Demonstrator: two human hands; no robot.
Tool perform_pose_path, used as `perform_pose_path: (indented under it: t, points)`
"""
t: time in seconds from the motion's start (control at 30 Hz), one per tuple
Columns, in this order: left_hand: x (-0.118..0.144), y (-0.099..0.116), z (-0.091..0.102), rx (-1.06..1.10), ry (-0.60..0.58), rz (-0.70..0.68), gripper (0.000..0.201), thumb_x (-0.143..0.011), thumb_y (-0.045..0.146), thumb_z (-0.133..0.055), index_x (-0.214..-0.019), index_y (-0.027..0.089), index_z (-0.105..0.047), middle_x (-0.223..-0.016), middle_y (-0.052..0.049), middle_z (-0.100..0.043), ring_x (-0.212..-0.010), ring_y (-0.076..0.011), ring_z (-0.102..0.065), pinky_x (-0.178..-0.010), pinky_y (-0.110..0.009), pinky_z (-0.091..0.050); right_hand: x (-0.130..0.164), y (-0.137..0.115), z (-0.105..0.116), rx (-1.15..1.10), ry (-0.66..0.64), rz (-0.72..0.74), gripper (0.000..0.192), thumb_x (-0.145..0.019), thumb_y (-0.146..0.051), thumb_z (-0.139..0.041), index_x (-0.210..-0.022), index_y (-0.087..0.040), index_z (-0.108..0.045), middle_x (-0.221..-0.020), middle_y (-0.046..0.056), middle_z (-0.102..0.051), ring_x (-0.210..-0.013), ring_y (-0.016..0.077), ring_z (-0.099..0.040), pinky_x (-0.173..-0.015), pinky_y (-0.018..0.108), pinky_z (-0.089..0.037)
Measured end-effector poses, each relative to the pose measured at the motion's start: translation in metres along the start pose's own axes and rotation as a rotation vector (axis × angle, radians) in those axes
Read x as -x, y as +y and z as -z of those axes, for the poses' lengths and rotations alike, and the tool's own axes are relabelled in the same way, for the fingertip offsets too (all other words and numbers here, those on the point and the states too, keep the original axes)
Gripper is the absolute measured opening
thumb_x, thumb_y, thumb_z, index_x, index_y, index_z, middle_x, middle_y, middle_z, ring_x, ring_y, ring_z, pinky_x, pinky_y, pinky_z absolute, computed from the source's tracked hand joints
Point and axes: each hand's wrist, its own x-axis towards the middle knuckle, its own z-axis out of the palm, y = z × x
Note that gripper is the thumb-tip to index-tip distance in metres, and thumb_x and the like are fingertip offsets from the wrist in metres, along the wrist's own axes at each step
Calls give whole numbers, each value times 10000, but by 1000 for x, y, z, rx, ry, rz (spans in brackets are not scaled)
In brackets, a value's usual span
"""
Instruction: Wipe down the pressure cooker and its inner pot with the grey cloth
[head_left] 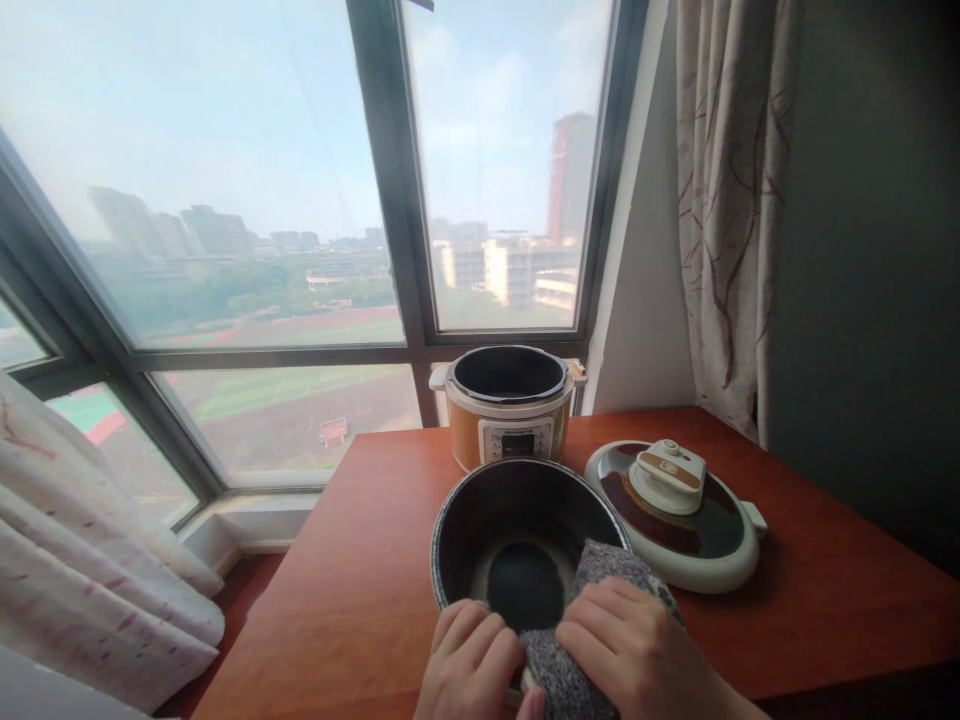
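Observation:
A dark inner pot (510, 505) tilts toward me at the front of the table, its hollow inside showing. My left hand (471, 660) is closed over its near rim, fingers curled to the inside. In my right hand (626, 640) is a grey speckled cloth (559, 670), folded over the pot's near right rim and pressed there. Behind the pot stands the pressure cooker body (465, 425), gold and white, with a control panel and an open top. To the right lies its round lid (720, 575) with a raised white handle.
The reddish-brown wooden table (337, 570) carries everything. A large window with dark frames (386, 150) rises behind it. Patterned curtains hang at the left (97, 560) and at the right (731, 200). The lid sits close to the pot's right side.

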Motion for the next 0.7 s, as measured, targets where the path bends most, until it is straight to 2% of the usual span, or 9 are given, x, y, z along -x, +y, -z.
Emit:
perform_pose_path:
  t: [0.13, 0.27, 0.4, 0.53, 0.6, 0.7]
  points:
    - [0, -9, 8, 134, -55, 65, 258, -982, 266, -405, -728, 224, -425, -627, 6, -519, -631, -169, -531, -672, -330, -463, 2, 15, 8, -78, -91, 65, 266, -1002, -408, -516, -847, -215, -615, -786, 29, -666, -730, 194, -578, -694, 341, -391]
    - [-3, -27, 18, 274, -84, 124, 280, -969, 175, -404, -693, 219, -400, -610, 13, -469, -629, -159, -495, -719, -338, -466, 1, 38, 21, -191, -196, 91, 396, -848, -588, -693, -932, -202, -665, -894, 52, -707, -848, 226, -601, -792, 371, -440]
    - [-8, -52, 26, 345, -101, 137, 380, -998, 172, -392, -624, 218, -348, -567, 27, -386, -600, -148, -436, -716, -326, -470, -7, 59, 32, -252, -307, 66, 348, -810, -471, -776, -1029, -214, -692, -994, 51, -728, -1001, 250, -607, -998, 444, -423]
    - [-9, -70, 28, 382, -120, 104, 399, -1014, 196, -387, -616, 220, -364, -563, 27, -388, -612, -151, -440, -766, -344, -498, -10, 68, 35, -282, -319, 39, 326, -795, -386, -793, -1056, -216, -699, -1061, 53, -730, -1074, 250, -621, -1156, 491, -327]
    - [-10, -72, 28, 354, -128, 91, 388, -1002, 164, -398, -619, 217, -360, -569, 34, -390, -603, -139, -440, -789, -338, -508, -10, 67, 34, -277, -308, 22, 327, -792, -375, -791, -1060, -213, -696, -1068, 53, -728, -1078, 248, -631, -1182, 494, -303]
    - [-13, -63, 30, 242, -154, 60, 357, -969, 102, -431, -635, 211, -366, -577, 52, -402, -582, -113, -451, -854, -326, -512, -7, 60, 30, -262, -274, 20, 335, -791, -372, -783, -1062, -199, -688, -1046, 50, -729, -1024, 235, -648, -1182, 483, -302]
